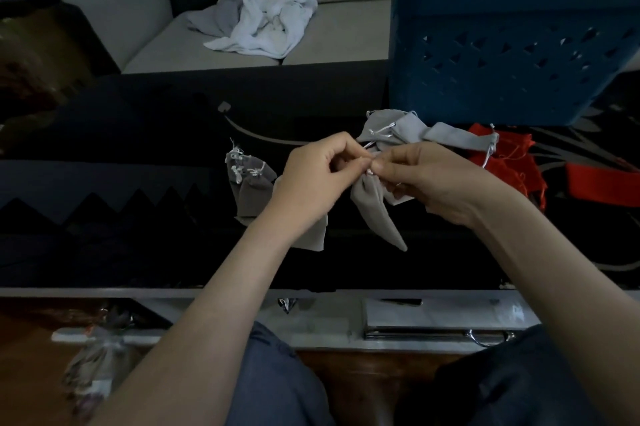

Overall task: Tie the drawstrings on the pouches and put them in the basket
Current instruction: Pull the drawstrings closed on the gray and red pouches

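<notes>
A grey pouch (pixel 377 214) hangs from its gathered neck between my hands over the dark table. My left hand (pixel 318 176) pinches its white drawstring from the left, and my right hand (pixel 433 179) pinches the string from the right, fingertips nearly touching. Two tied grey pouches (pixel 249 183) lie to the left of my left hand. A loose pile of grey pouches (pixel 408 131) lies just behind my hands. Red pouches (pixel 509 155) lie to the right. The blue perforated basket (pixel 502 54) stands at the back right.
A dark patterned cloth (pixel 138 183) covers the table. A crumpled white cloth (pixel 263 23) lies on the sofa behind. A red strip (pixel 602 183) sits at the right edge. Below the table edge is a shelf with a flat box (pixel 433 321).
</notes>
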Demonstrator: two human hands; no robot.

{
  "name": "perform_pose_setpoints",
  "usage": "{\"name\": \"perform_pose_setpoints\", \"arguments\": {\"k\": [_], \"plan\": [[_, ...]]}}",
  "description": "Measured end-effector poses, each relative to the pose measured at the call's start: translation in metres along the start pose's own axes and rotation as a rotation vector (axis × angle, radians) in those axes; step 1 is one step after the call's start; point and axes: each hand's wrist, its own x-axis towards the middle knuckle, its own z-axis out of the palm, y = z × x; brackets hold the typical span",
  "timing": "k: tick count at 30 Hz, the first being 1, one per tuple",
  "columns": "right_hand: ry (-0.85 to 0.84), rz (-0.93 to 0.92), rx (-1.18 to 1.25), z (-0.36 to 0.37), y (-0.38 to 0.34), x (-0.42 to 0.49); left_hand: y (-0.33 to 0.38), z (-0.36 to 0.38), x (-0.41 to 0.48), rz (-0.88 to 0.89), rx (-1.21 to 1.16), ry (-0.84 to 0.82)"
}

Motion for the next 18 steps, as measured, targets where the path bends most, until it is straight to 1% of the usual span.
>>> {"name": "perform_pose_setpoints", "arguments": {"k": [3,5,7,9,12,15,18], "plan": [[0.08,-0.052,-0.275,0.0,-0.002,-0.001,-0.002,0.002,0.001,-0.071,0.037,0.023],[0.154,-0.116,-0.449,0.004,0.0,-0.001,-0.004,0.001,0.003,-0.141,0.012,-0.001],[0.232,-0.191,-0.59,0.009,0.002,0.0,-0.004,0.0,0.004,-0.18,-0.014,-0.036],[0.293,-0.252,-0.681,0.012,0.004,0.001,-0.004,0.0,0.004,-0.192,-0.01,-0.048],[0.318,-0.266,-0.669,0.013,0.005,0.001,-0.002,0.0,0.005,-0.204,-0.016,-0.044],[0.295,-0.227,-0.633,0.012,0.003,0.0,-0.001,0.003,0.005,-0.192,0.024,-0.048],[0.271,-0.203,-0.598,0.01,0.0,-0.002,0.0,0.005,0.005,-0.144,0.09,-0.042]]}}
